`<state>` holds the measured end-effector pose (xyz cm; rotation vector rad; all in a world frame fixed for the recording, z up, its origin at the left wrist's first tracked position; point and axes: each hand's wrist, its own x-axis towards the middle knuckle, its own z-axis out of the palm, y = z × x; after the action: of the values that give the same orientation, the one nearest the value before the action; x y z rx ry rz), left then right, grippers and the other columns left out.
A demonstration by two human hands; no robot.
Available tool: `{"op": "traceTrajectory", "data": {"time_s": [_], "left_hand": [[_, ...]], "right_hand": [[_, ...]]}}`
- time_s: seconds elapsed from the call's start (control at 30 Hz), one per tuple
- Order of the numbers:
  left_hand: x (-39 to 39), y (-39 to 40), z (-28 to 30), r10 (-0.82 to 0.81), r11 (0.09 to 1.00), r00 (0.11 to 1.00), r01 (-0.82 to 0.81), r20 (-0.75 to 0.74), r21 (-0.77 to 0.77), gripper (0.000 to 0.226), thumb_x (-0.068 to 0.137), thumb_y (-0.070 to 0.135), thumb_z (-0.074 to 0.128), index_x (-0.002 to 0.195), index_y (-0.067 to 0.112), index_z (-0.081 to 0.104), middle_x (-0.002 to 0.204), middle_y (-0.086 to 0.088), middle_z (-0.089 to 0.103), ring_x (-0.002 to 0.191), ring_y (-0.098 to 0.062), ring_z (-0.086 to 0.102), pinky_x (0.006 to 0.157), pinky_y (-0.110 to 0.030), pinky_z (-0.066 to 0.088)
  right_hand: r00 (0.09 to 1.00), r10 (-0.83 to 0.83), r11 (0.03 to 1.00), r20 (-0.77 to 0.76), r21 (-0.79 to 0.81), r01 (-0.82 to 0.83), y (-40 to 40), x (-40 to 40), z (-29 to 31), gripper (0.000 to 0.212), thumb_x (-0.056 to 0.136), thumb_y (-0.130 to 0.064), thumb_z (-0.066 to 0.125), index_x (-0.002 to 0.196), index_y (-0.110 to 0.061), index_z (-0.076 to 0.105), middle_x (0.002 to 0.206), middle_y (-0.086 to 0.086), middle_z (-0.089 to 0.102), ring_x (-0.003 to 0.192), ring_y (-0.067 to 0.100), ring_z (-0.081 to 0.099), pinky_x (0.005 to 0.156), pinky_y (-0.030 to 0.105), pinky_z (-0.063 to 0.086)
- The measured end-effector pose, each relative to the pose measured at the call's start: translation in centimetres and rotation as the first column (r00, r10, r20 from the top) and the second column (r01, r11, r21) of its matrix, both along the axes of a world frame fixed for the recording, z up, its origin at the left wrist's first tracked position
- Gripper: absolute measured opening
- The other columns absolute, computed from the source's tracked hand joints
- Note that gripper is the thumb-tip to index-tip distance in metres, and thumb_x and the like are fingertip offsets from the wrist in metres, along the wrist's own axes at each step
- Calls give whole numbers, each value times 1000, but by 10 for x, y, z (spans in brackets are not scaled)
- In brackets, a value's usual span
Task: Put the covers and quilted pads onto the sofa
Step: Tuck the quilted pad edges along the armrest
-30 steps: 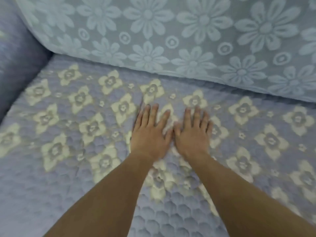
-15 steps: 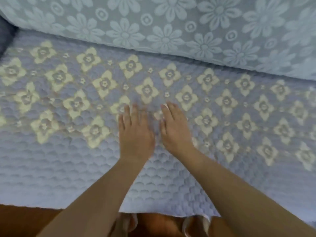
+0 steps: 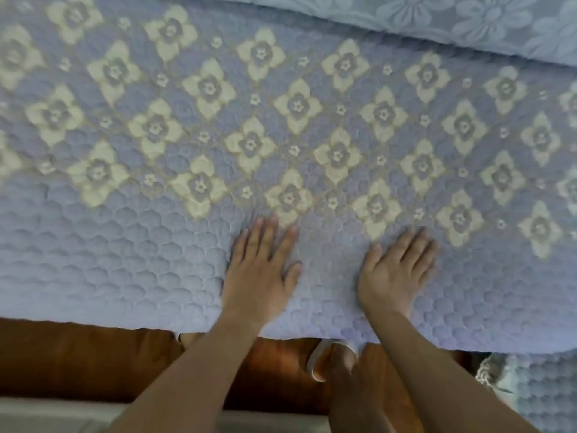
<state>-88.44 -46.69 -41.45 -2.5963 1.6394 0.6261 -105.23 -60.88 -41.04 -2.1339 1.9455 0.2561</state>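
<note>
A lilac quilted pad [image 3: 131, 257] with cream flower patches covers the sofa seat, its front edge hanging just over the seat's front. My left hand [image 3: 260, 270] lies flat on the pad near that edge, fingers straight and spread. My right hand [image 3: 395, 270] lies flat a hand's width to the right, fingers pointing up and right. A pale blue flower-patterned cover [image 3: 468, 20] drapes the sofa back at the top right.
Below the pad's edge shows the brown sofa front [image 3: 78, 360]. My foot in a white-strapped sandal [image 3: 334, 360] stands on the floor there. Another piece of lilac quilted fabric with a lace trim [image 3: 537, 389] hangs at the lower right.
Both hands have slid toward me from the middle of the seat to its front edge and moved apart. The view has tilted down, showing the sofa front and my foot.
</note>
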Motion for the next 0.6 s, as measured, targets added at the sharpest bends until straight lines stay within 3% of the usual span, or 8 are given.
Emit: {"op": "traceTrajectory", "data": {"time_s": [0.07,0.13,0.23,0.33,0.37,0.4,0.5,0.6], "left_hand": [[63,48,4,60,995,992,-69,114,70,63,105,55,20,161,31,6,169,-5,-2,156,-26,-6,126,-47,4],[108,86,15,191,963,966,-219,175,159,65,103,59,15,161,33,0,169,-4,-4,155,-27,-9,125,-50,3],[135,112,31,465,830,857,-509,223,229,65,100,62,-3,156,36,-21,166,-2,-22,152,-23,-23,124,-51,-3],[136,102,47,556,787,816,-578,161,214,64,101,57,1,156,32,-21,164,-5,-29,149,-27,-30,124,-53,-5],[136,89,51,546,813,829,-559,119,162,64,103,54,6,158,31,-17,164,-6,-27,149,-30,-29,124,-53,-5],[136,75,53,511,850,856,-517,74,103,63,104,53,11,159,32,-12,165,-6,-24,150,-31,-29,124,-54,-5],[152,41,45,355,935,933,-355,-55,15,61,104,52,17,161,31,5,168,-7,-14,150,-31,-27,123,-55,-6],[207,61,24,405,914,914,-406,-26,-8,63,102,61,11,160,39,-2,167,1,-19,148,-27,-33,121,-57,-12]], "right_hand": [[983,183,981,18,56,-184,31,50,0,76,101,-55,9,159,-7,-6,166,14,-13,152,31,-18,124,49,-7],[885,451,882,115,96,-462,69,115,-4,74,102,-55,8,158,-8,-10,165,13,-18,150,32,-24,124,50,-8],[734,631,728,253,135,-672,105,204,2,75,102,-55,12,158,-11,-13,164,8,-23,149,35,-26,124,50,-7],[482,839,477,251,84,-875,89,231,18,70,102,-54,17,160,-17,5,168,7,-1,154,33,-9,125,50,2],[456,861,452,224,74,-889,73,232,20,68,102,-52,18,160,-17,14,167,8,9,154,32,-1,125,50,7],[510,837,508,199,64,-859,55,234,21,67,101,-52,18,159,-16,19,166,10,14,153,33,5,124,51,10],[796,600,794,85,61,-605,-3,250,20,69,101,-51,17,158,-12,20,166,16,11,152,37,7,123,54,9],[906,419,898,66,117,-424,-2,302,15,70,104,-52,24,159,-11,8,167,14,3,153,37,1,123,51,5]]}}
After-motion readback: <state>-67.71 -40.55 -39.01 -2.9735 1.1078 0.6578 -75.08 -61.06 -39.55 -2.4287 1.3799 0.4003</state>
